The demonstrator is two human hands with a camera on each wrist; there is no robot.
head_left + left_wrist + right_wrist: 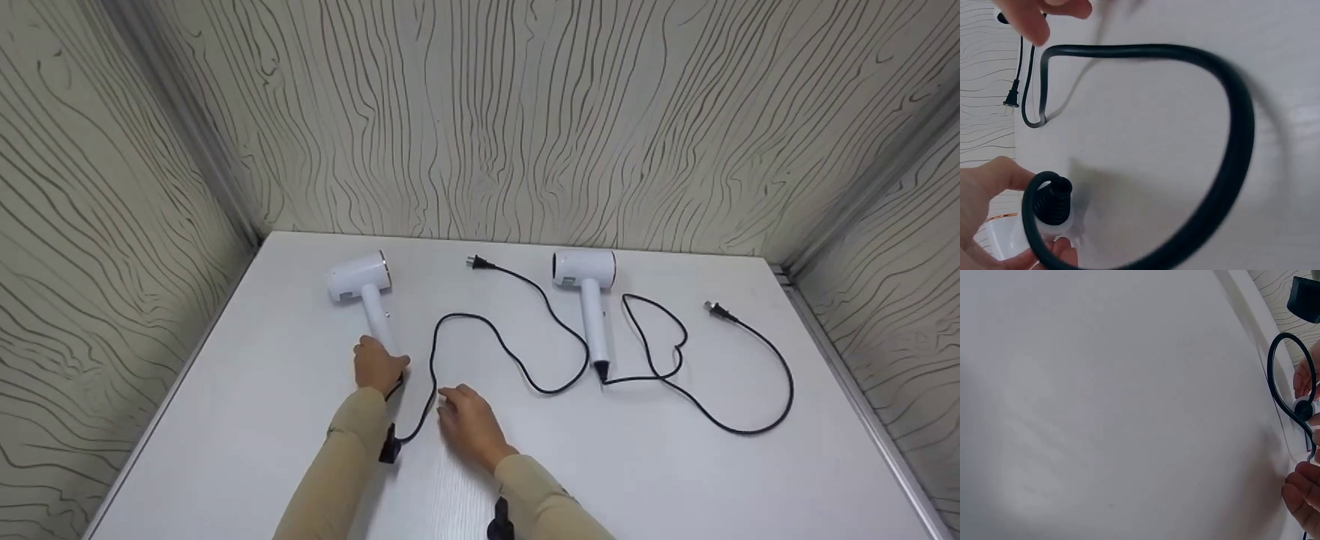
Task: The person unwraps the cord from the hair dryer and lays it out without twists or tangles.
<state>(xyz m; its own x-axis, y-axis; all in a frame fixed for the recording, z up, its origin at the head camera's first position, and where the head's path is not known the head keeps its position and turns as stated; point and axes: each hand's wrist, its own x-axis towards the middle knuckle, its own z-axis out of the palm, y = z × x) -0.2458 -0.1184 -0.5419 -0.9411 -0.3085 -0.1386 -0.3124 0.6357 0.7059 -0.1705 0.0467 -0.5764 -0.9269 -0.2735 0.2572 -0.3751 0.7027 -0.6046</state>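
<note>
A white hair dryer (361, 276) lies at the left of the table, its barrel toward the back. My left hand (377, 366) grips the lower end of its handle, thumb on one side and fingers on the other in the left wrist view. From the black sleeve (1053, 205) at the handle's base, a black cord (1241, 124) loops out across the tabletop. Beside that cord is my right hand (469, 427), its fingers loosely bent and holding nothing. Its fingertips are close to the cord; whether they touch it, I cannot tell.
A second white hair dryer (592, 315) lies to the right, with its own black cord (784, 375) curled beside it. The first cord's plug (480, 262) rests near the back edge. Patterned panels (480, 120) enclose the white table (675, 480) at the back and sides.
</note>
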